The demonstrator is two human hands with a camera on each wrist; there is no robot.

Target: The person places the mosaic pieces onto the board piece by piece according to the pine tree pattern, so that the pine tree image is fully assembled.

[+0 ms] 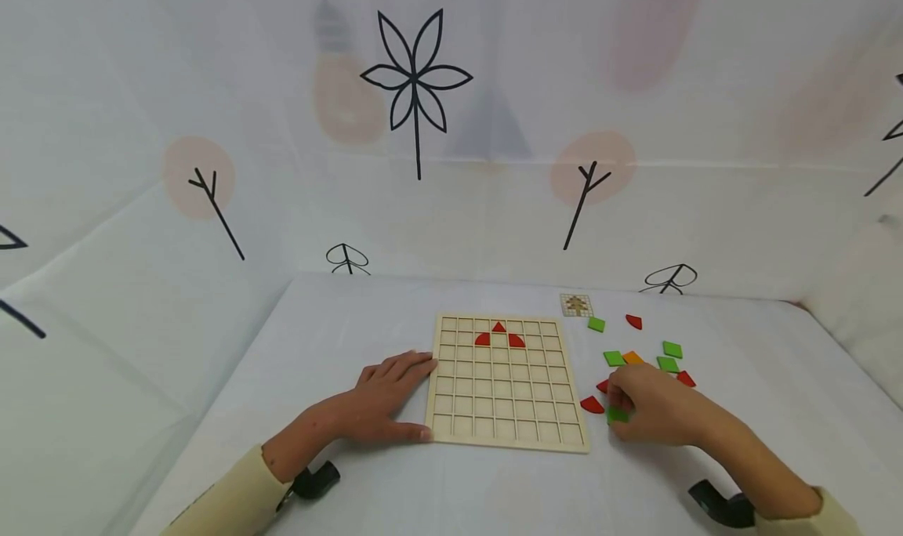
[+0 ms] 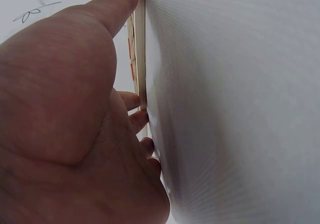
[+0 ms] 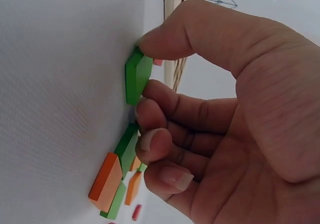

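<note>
A pale wooden grid board (image 1: 504, 411) lies flat, with a red triangle (image 1: 498, 327) and two red quarter-round pieces (image 1: 483, 338) in cells near its far edge. My left hand (image 1: 384, 399) rests at the board's left side, fingers stretched out to the edge and thumb at the near left corner. To the right of the board, my right hand (image 1: 656, 403) pinches a green square tile (image 3: 137, 77) between thumb and index finger, close over the cloth. The other fingers of that hand curl inward beside more tiles.
Loose tiles lie around my right hand: several green squares (image 1: 672, 349), an orange piece (image 1: 632, 358) and several red ones, one a red quarter-round (image 1: 592, 405) by the board. A small printed pattern card (image 1: 576, 305) sits beyond the board's far right corner. A patterned cloth wall (image 1: 487, 207) stands behind.
</note>
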